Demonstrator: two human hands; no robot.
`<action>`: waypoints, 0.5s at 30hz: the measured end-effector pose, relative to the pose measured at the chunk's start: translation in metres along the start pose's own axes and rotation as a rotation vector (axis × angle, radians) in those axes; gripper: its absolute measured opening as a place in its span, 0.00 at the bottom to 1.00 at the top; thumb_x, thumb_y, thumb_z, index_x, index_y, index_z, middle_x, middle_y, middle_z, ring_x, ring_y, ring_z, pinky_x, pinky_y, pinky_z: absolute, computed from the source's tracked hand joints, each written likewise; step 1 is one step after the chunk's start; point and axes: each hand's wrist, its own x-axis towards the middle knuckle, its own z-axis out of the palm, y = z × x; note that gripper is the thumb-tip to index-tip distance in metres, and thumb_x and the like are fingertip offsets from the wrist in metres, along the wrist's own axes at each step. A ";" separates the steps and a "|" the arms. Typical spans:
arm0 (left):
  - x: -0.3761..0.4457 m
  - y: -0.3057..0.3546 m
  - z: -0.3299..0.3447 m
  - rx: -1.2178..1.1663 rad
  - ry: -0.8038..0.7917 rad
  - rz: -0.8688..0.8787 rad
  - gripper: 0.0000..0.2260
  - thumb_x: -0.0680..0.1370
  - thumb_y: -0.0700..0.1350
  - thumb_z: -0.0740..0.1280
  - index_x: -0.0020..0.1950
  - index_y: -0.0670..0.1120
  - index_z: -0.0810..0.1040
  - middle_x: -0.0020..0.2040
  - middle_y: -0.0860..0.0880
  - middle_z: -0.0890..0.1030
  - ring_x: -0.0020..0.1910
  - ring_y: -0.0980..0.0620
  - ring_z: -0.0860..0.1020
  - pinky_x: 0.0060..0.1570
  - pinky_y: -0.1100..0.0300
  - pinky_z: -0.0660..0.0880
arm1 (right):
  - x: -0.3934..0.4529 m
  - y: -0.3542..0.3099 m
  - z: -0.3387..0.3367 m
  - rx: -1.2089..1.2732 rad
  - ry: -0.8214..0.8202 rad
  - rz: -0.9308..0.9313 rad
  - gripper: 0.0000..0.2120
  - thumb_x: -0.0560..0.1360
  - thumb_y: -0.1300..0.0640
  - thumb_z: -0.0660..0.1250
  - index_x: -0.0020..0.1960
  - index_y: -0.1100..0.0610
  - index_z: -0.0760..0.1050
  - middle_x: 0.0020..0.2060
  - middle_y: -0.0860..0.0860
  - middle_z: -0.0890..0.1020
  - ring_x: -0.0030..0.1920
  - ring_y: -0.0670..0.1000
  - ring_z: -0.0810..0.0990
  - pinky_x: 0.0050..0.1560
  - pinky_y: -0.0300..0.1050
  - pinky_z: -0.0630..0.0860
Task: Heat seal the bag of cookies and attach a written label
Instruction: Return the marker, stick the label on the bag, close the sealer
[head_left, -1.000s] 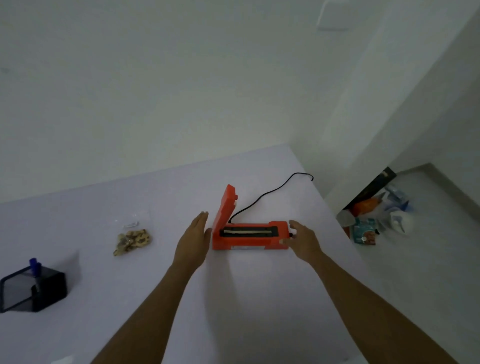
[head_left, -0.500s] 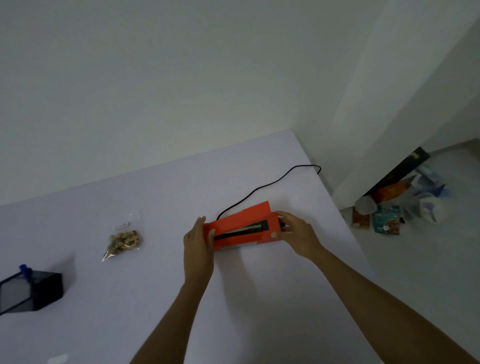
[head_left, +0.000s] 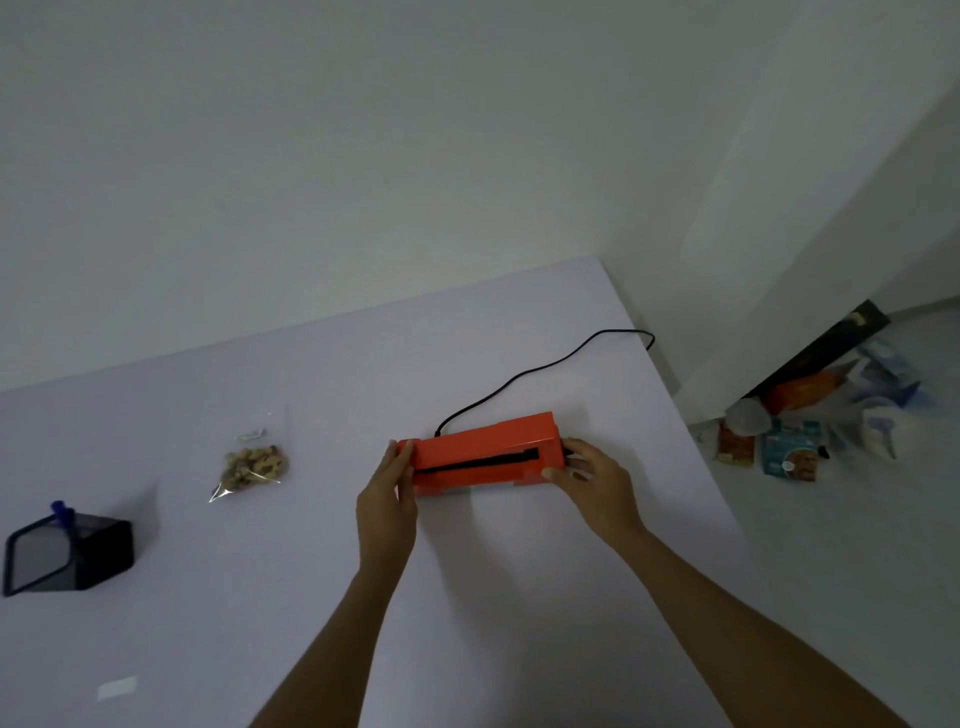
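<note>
An orange heat sealer (head_left: 483, 457) lies on the white table (head_left: 467, 597), its lid lowered almost flat with a dark slot along the front. My left hand (head_left: 387, 499) grips its left end, and my right hand (head_left: 592, 480) grips its right end. A black cord (head_left: 545, 371) runs from its back to the table's far right edge. A clear bag of cookies (head_left: 252, 465) lies to the left, apart from both hands. A small white label (head_left: 118, 688) lies near the front left.
A black mesh pen holder (head_left: 67, 556) with a blue pen (head_left: 61, 512) stands at the far left. The table's right edge drops to a floor with several packets and bags (head_left: 810, 431) by the wall.
The sealer's lid went from upright to nearly flat. My left hand moved onto the sealer's left end, and both hands now hold the sealer. The view shifted to the right.
</note>
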 end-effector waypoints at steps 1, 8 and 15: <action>-0.001 -0.002 -0.001 0.021 -0.016 0.029 0.18 0.79 0.36 0.62 0.68 0.46 0.73 0.70 0.44 0.71 0.66 0.48 0.73 0.64 0.58 0.68 | -0.002 0.001 0.000 0.008 0.015 -0.004 0.21 0.71 0.59 0.75 0.62 0.54 0.77 0.52 0.46 0.82 0.50 0.43 0.80 0.53 0.34 0.75; 0.004 -0.021 0.001 0.113 -0.016 0.102 0.22 0.77 0.31 0.64 0.70 0.45 0.72 0.68 0.45 0.72 0.56 0.43 0.81 0.54 0.53 0.78 | 0.006 0.005 0.007 -0.011 0.050 -0.100 0.20 0.71 0.64 0.73 0.62 0.55 0.78 0.54 0.47 0.82 0.52 0.41 0.81 0.56 0.34 0.77; 0.038 -0.032 -0.001 0.071 0.086 0.081 0.21 0.78 0.33 0.65 0.70 0.44 0.71 0.67 0.44 0.74 0.58 0.43 0.79 0.56 0.49 0.78 | 0.058 -0.015 0.033 -0.047 0.036 -0.115 0.23 0.71 0.63 0.74 0.65 0.56 0.76 0.57 0.50 0.82 0.56 0.46 0.80 0.59 0.36 0.74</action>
